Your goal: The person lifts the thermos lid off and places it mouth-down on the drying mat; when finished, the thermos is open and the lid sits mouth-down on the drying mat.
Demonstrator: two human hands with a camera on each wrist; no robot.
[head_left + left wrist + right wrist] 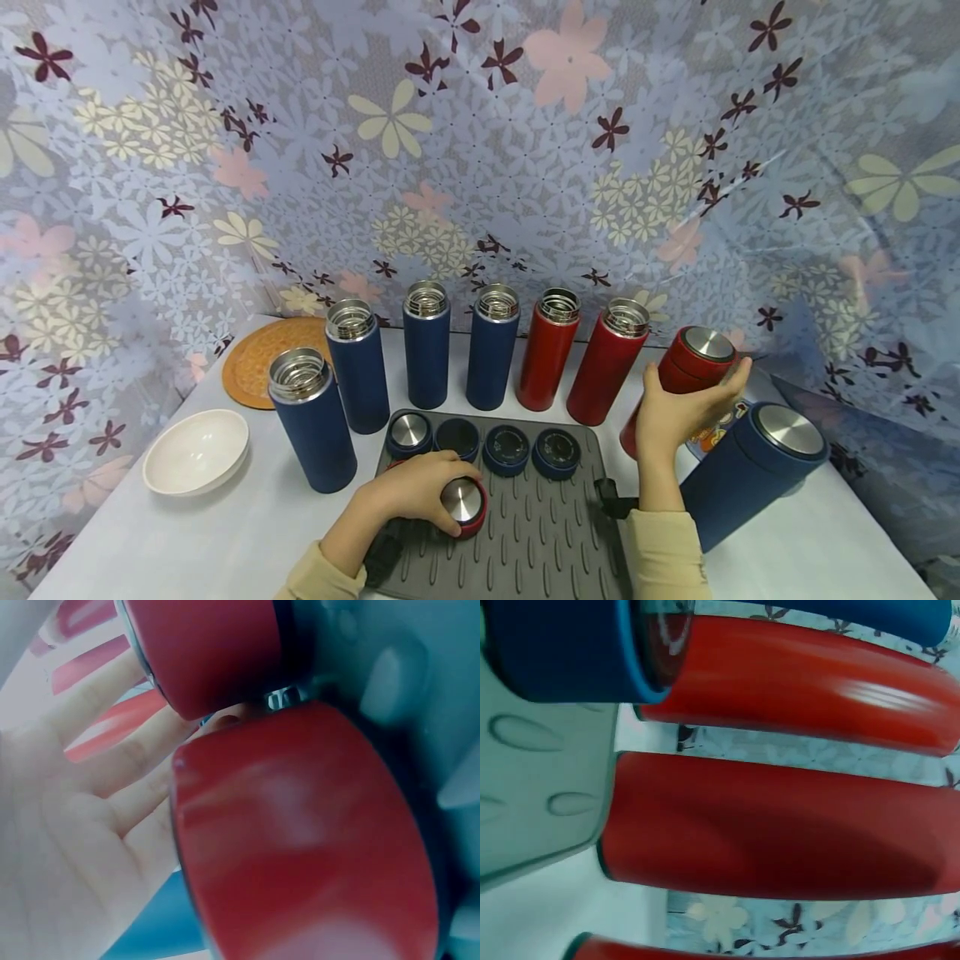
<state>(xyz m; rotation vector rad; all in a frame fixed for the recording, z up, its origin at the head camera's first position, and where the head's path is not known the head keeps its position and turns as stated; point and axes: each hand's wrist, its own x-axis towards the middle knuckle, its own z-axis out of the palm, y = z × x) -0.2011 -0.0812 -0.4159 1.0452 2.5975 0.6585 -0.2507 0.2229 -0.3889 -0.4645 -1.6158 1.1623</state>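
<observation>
On the dark grey ribbed mat, my left hand (420, 487) holds a red lid (463, 504) with a silver top between thumb and fingers. A second red lid (300, 840) stands close by, mostly hidden under that hand in the head view. My right hand (678, 412) is at the upper part of a capped red thermos (686, 362), thumb to its left and fingers spread to its right. Whether the palm touches the thermos is hidden. A capped blue thermos (750, 475) stands right of that wrist. Two uncapped red thermoses (550, 354) are to the left.
Several uncapped blue thermoses (427, 354) line the back and left. Blue lids (506, 450) sit along the mat's (525, 542) far edge. A white bowl (197, 452) and orange round mat (262, 358) lie left; a patterned plate (705, 442) is partly hidden at right.
</observation>
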